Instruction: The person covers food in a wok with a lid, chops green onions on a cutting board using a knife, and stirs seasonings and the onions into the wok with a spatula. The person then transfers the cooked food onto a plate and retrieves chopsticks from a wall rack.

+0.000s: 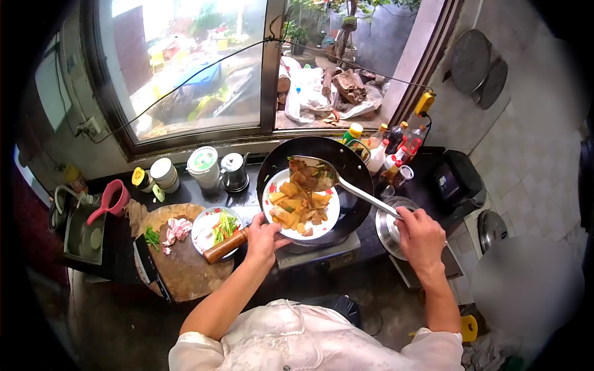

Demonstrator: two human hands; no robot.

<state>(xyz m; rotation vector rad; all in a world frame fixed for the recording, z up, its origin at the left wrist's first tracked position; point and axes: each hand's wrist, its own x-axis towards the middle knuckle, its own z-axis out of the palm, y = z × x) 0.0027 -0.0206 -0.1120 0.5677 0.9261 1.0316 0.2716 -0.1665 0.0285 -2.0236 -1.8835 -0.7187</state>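
A white plate (331, 221) of cooked yellow-brown food (296, 207) is held over the black wok (356, 213), with my left hand (265, 238) closed on its lower left rim. My right hand (421, 238) grips the long handle of a metal ladle (365, 196). The ladle's bowl, with more of the food in it, is over the plate's upper edge. Beside my left hand the wok's wooden handle (226, 245) points to the lower left. The wok sits on a stove (318, 252).
Left of the wok, a round chopping board (192, 272) holds raw meat (178, 230), chopped greens (151, 236) and a cleaver (151, 269). A plate of sliced vegetables (224, 226) overlaps it. Jars, a kettle (234, 172) and bottles (396, 139) line the back; a metal lid (388, 232) is at the right.
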